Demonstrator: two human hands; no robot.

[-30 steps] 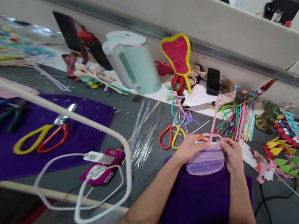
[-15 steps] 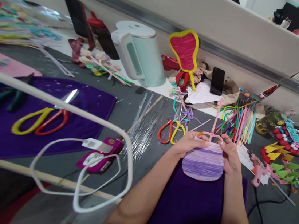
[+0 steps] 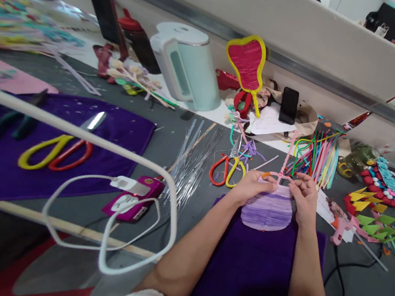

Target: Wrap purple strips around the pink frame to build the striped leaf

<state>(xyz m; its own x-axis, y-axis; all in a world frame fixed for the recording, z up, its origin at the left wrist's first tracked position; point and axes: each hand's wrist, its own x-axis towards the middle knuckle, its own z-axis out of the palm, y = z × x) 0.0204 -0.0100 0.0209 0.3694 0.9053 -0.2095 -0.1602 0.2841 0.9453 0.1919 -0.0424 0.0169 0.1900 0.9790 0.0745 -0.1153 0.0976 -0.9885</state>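
Between my hands is a rounded, purple and lilac striped fan-like piece (image 3: 267, 210), its surface made of rows of fuzzy stems. A twisted pink pipe cleaner (image 3: 287, 155) stands up from its top edge and branches sideways there. My left hand (image 3: 250, 189) is closed on the piece's upper left, thumb across its front; an orange bit shows by the fingers. At the upper right, my right hand (image 3: 304, 196) pinches the end of the pink branch between thumb and fingers. Beneath the piece lies a dark purple cloth (image 3: 250, 266).
Small scissors (image 3: 229, 169) lie left of my hands, near silver wires (image 3: 195, 167). Colourful pipe cleaners (image 3: 321, 159) lie beyond. At right is a pink glue gun (image 3: 341, 230). A white cable (image 3: 174, 213) loops over a magenta power strip (image 3: 140, 198). A kettle (image 3: 199, 75) stands behind.
My right hand has shifted from the piece's right side up to the end of the pink branch, its fingers more raised. My left hand keeps its hold. The view has moved slightly.
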